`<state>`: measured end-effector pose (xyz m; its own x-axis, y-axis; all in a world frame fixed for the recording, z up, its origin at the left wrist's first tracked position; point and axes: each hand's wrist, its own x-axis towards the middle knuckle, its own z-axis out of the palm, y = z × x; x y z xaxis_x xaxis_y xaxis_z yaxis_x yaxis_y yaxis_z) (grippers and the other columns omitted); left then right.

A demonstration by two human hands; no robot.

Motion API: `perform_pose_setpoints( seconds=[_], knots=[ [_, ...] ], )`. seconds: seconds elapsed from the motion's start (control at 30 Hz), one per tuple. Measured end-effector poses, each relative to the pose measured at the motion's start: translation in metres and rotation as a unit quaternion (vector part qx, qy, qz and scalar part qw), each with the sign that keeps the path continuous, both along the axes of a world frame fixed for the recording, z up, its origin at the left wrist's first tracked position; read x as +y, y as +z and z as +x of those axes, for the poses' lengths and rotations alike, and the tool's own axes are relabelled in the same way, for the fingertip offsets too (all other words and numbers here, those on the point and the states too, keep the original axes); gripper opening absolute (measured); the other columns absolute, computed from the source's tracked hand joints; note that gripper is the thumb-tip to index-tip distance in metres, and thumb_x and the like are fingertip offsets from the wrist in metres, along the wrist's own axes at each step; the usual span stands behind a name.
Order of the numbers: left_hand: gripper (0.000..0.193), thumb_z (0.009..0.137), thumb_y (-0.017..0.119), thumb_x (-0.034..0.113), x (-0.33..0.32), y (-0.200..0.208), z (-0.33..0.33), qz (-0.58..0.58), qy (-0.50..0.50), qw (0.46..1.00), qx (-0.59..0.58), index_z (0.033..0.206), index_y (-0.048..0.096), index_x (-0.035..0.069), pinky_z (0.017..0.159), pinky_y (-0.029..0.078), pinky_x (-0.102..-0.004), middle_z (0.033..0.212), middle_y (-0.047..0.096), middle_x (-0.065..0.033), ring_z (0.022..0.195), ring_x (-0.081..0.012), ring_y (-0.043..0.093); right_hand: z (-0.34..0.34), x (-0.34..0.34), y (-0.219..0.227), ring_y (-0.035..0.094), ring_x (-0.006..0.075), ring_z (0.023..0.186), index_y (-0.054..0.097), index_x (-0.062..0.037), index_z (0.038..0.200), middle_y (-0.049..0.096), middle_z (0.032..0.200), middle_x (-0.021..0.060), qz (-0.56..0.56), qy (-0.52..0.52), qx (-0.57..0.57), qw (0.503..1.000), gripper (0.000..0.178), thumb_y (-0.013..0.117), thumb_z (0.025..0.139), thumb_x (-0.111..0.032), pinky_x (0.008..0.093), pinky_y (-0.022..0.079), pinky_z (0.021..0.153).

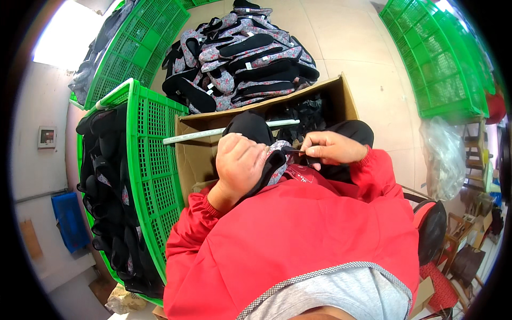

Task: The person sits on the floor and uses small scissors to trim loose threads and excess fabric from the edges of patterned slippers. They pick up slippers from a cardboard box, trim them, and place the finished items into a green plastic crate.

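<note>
My left hand (239,164) is closed around a slipper (277,170) with grey floral fabric and black parts, held over my lap. Its far side is partly covered by my fingers. Thumb and fingers of my right hand (333,148) pinch a small, thin, dark tool (295,151), which points left at the slipper's edge. The tool's exact kind is too small to make out. Just beyond my hands stands an opened cardboard box (314,95) with black material inside. A white pipe (200,135) lies across the box.
Beyond the box, a large heap of floral slippers (234,66) lies on the floor. A green crate (154,165) full of dark slippers stands close on my left. More green crates (426,56) are at the far right, above a clear plastic bag (444,160).
</note>
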<state>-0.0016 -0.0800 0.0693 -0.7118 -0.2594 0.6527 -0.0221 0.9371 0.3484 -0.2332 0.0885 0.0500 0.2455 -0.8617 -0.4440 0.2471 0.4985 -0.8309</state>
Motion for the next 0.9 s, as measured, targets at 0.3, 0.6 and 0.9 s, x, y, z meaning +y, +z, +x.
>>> perform_pose_setpoints(
  seconds=[0.3, 0.6, 0.9],
  knots=[
    [0.007, 0.078, 0.071, 0.007, -0.008, 0.022, -0.023, 0.096, -0.046, 0.993, -0.049, 0.083, 0.073, 0.004, 0.083, 0.052, -0.0398, 0.09, 0.071, -0.0087, 0.089, -0.0287, 0.068, 0.043, 0.05, -0.044, 0.035, 0.0028, 0.047, 0.054, -0.006, 0.118, 0.063, 0.078, 0.0042, -0.038, -0.194, -0.153, 0.968, 0.031, 0.059, 0.1, -0.031, 0.0184, 0.028, 0.044],
    [0.027, 0.072, 0.07, 0.007, 0.009, 0.011, -0.007, 0.209, -0.081, 0.96, -0.169, 0.099, 0.065, 0.007, 0.081, 0.052, -0.0384, 0.095, 0.065, -0.0108, 0.092, -0.0321, 0.063, 0.083, 0.044, -0.081, 0.046, 0.006, 0.062, 0.054, -0.0077, 0.119, 0.063, 0.089, 0.005, -0.058, -0.232, -0.182, 0.954, 0.033, 0.068, 0.096, -0.026, 0.0201, 0.036, 0.055],
    [0.024, 0.073, 0.073, 0.011, 0.014, -0.006, -0.003, 0.169, -0.024, 0.973, -0.157, 0.096, 0.067, 0.009, 0.077, 0.052, -0.0385, 0.091, 0.063, -0.01, 0.086, -0.0305, 0.064, 0.096, 0.032, -0.083, 0.04, 0.0066, 0.066, 0.051, -0.0093, 0.124, 0.062, 0.094, 0.0038, -0.097, -0.23, -0.167, 0.954, 0.053, 0.047, 0.101, -0.057, 0.0209, 0.032, 0.06]
  ],
)
